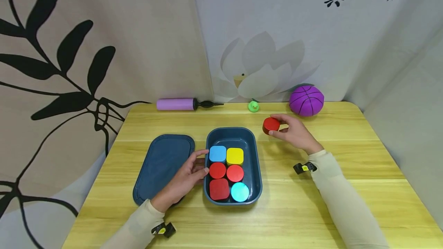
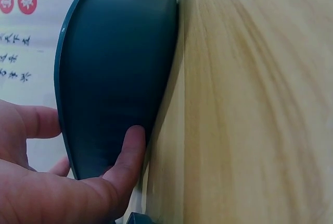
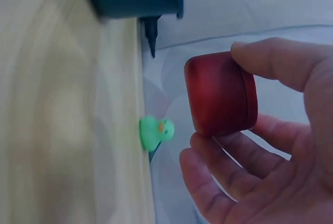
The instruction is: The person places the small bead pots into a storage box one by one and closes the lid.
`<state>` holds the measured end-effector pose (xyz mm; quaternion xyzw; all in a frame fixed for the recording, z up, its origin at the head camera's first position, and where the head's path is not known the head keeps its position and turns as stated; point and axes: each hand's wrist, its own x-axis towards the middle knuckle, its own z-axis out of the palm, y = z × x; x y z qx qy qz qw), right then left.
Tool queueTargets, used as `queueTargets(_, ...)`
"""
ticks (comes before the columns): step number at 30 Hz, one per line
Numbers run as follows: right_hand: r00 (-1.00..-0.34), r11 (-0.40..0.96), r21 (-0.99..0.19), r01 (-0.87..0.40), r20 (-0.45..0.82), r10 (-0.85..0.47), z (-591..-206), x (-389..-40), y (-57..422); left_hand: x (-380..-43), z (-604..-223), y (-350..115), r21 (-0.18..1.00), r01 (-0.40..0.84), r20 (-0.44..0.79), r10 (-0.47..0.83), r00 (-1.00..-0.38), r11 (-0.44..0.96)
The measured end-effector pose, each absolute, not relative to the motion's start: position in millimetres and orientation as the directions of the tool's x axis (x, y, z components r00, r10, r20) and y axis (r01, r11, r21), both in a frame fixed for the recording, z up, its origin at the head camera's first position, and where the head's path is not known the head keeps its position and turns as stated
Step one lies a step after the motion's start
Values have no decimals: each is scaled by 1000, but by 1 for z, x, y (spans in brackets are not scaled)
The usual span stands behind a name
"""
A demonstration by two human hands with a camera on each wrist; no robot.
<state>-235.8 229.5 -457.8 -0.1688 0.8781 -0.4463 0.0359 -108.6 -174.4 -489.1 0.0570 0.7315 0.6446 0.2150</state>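
My right hand (image 1: pixel 293 131) holds a red round container (image 1: pixel 271 125) between thumb and fingers, raised above the table right of a dark blue box (image 1: pixel 257 164). A seam near one end of the red container (image 3: pixel 218 94) shows in the right wrist view. At the box's left side, my left hand (image 1: pixel 185 178) touches the outer wall with its thumb and fingertips. Inside the box stand a blue piece (image 1: pixel 217 154), a yellow piece (image 1: pixel 235 156), two red round pieces (image 1: pixel 217 170), a red square one (image 1: pixel 219 189) and a cyan round one (image 1: pixel 240 192).
A dark blue lid (image 1: pixel 164 164) lies left of the box, partly behind my left hand. Along the table's back edge are a purple pump (image 1: pixel 175 104), a green toy duck (image 1: pixel 253 106) and a purple ball (image 1: pixel 306 100). Curtains hang behind the table.
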Motion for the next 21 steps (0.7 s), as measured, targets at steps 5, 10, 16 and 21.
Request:
queueTargets(5, -927, 519, -801, -299, 116, -356, -449, -237, 214, -109, -489, -174, 968, -195, -242, 366, -899, 159)
queueTargets(10, -920, 492, -815, -306, 121, -372, -440, -237, 198, -108, -488, -174, 967, -200, -244, 366, -898, 156)
queueTargets(16, -901, 480, -811, -335, 126, -416, -429, -235, 174, -108, -488, -174, 967, -200, -245, 366, -898, 156)
queueTargets(21, -880, 491, -790, -369, 127, -457, -429, -236, 154, -109, -488, -175, 967, -197, -244, 368, -897, 159)
